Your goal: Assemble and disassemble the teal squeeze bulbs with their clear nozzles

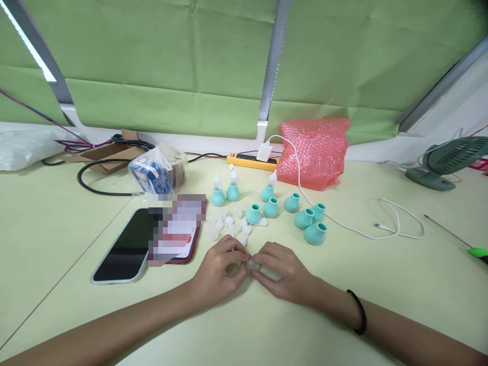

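My left hand [224, 267] and my right hand [280, 269] meet near the middle of the table, fingers closed in pinches on a small translucent white piece [252, 264]. The fingers cover much of it, so its exact kind does not show. Just beyond my hands lie several loose translucent white parts [229, 220]. Behind and to the right stand several teal bulb-shaped rubber pieces with open necks, such as the teal bulb [253, 214]. Three other teal bulbs, among them the left one [218, 196], carry clear and white tips on top.
Two phones, a dark-screened one [124, 249] and a red-edged one [190, 249], lie left. Behind are a bagged blue box [150, 175], a yellow power strip [244, 161] and a pink bubble-wrap bag [314, 155]. Right are a white cable [358, 234], a green fan [438, 162] and a screwdriver [453, 237].
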A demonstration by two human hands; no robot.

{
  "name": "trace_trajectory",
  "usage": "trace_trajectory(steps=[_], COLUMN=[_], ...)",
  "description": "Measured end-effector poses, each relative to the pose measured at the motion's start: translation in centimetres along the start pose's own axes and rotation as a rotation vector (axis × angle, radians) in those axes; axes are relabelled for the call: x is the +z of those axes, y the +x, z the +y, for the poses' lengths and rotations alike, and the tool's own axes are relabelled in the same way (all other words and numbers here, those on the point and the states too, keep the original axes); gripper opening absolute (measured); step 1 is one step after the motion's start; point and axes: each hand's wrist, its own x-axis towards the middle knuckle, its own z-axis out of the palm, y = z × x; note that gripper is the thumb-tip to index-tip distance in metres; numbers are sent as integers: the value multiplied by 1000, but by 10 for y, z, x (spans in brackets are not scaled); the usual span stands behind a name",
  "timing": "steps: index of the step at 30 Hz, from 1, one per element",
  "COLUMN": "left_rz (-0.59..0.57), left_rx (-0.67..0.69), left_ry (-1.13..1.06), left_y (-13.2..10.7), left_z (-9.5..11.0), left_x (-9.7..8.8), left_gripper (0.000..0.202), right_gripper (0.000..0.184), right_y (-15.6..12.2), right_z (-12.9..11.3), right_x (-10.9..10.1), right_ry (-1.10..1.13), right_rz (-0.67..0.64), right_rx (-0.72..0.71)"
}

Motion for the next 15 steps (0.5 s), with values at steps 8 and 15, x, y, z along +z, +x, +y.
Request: trace_trajectory(steps=[8,15], left_rz=[-82,-175], left_rx=[222,276], left_ry=[198,330], left_y=[-1,-1], left_z=[-3,-1], left_x=[-5,-6], left_gripper=[16,12], right_gripper=[10,10], right_y=[-1,1], right_z=[-1,-3], right_x=[1,1], right_ry=[7,-3], right_rz=[-7,29], right_rx=[-6,2])
